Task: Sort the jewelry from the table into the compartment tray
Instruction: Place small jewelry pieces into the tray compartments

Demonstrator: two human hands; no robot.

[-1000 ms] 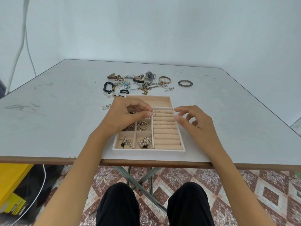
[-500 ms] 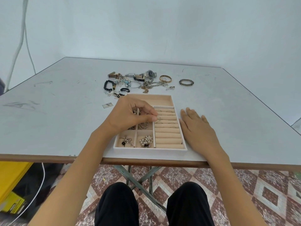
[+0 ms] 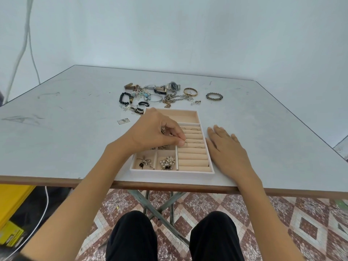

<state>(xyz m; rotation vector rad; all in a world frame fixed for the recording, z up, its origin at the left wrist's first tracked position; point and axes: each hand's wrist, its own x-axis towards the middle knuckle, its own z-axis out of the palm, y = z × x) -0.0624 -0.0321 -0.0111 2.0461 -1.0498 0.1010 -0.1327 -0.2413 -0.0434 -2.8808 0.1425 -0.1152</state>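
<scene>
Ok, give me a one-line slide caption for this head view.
Left hand presses a ring into the tray ring rolls; right hand rests flat beside it.

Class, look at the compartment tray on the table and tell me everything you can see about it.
The compartment tray is a shallow rectangle with a white rim and beige, velvety-looking lining, lying flat near the table's front edge. Its right side holds padded ring rolls, a few with thin rings in them; a long empty compartment runs along the back; small square cells on the left hold brooch-like pieces. The left hand pinches a ring at the rolls; the right hand rests flat on the table beside its right edge.
</scene>
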